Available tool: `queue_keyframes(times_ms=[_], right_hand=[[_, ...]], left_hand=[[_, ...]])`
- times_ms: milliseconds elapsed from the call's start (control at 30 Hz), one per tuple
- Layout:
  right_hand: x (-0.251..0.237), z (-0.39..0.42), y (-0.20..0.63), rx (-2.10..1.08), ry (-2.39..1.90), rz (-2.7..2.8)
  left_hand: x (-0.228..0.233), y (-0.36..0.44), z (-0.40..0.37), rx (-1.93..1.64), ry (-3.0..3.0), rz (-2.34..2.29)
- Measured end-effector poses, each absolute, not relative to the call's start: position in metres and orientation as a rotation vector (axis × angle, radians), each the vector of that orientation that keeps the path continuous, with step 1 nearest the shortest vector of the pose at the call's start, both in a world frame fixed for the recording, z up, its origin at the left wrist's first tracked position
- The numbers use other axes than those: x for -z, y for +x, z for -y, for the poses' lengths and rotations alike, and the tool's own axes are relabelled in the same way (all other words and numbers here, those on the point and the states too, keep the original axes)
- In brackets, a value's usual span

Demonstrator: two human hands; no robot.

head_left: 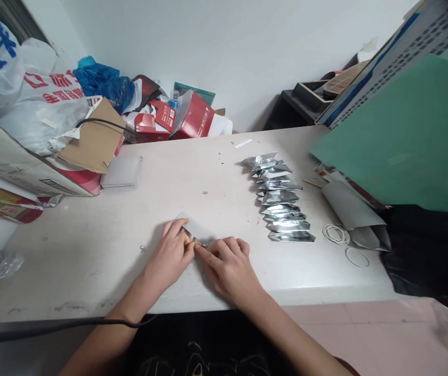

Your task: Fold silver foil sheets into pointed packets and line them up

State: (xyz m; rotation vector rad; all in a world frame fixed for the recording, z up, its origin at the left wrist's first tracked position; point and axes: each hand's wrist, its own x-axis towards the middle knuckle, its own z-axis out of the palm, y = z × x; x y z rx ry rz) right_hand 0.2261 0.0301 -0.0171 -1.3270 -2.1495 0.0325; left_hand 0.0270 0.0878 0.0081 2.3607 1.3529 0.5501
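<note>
My left hand (pixel 172 254) and my right hand (pixel 230 266) meet near the front of the white table. Between them lies a small sheet of foil paper (pixel 195 225), its pale side up and a shiny silver strip showing along its near edge. The left fingers pinch the sheet at its left end. My right hand is curled, with its index finger pressed on the silver edge close to the left thumb. My fingers partly hide the sheet. To the right, several folded silver foil pieces (pixel 282 197) lie overlapped in a column.
White rubber bands (pixel 336 235) and a rolled grey sheet (pixel 351 209) lie at the right, beside black cloth (pixel 427 256) and a green board (pixel 408 130). Boxes and plastic bags (pixel 51 99) crowd the back left. A black cable (pixel 51 328) crosses my left forearm.
</note>
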Motion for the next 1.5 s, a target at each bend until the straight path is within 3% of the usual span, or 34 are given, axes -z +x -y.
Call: queue_keyframes(times_ms=[1500], right_hand=[[0.008,-0.029,0.238,-0.136,-1.515,2.164]], left_hand=[[-0.001,0.032,-0.084,-0.684,2.337,-1.409]])
